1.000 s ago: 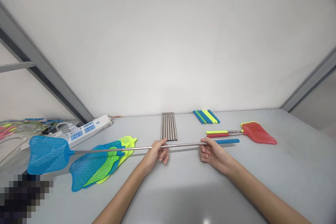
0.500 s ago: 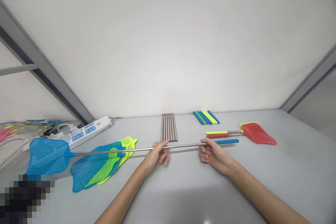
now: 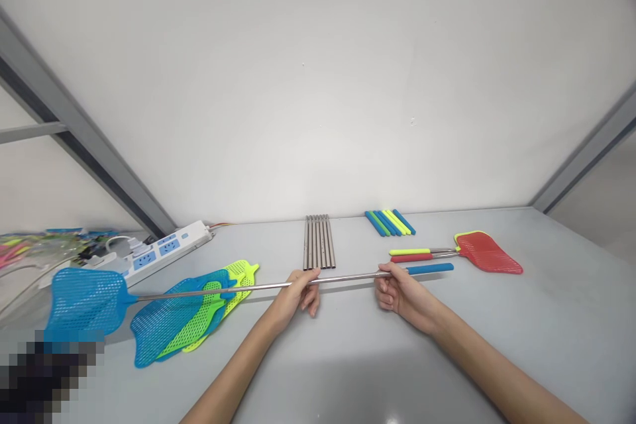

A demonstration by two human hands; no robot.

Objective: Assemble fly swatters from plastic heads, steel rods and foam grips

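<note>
A blue fly swatter (image 3: 342, 277) with an extended metal rod spans the table, its mesh head at the far left and its blue grip at the right. My left hand (image 3: 298, 295) pinches the rod near its middle, thumb on top. Close to the blue grip, my right hand (image 3: 400, 291) is closed on the rod with fingers curled. Behind my left hand lies a row of several metal rods (image 3: 319, 242). Beneath the swatter's rod at left are loose blue, green and yellow swatter heads (image 3: 173, 318), overlapping.
Several coloured grips (image 3: 390, 222) lie by the wall. Red and yellow swatters (image 3: 489, 253), one on the other, rest at right. A white power strip (image 3: 169, 252) and plastic bags (image 3: 44, 248) are at left. A pixelated dark patch covers the lower left corner.
The swatter's head end has dipped slightly down and left, and its rod tilts a little more. Both hands keep nearly the same places and grips.
</note>
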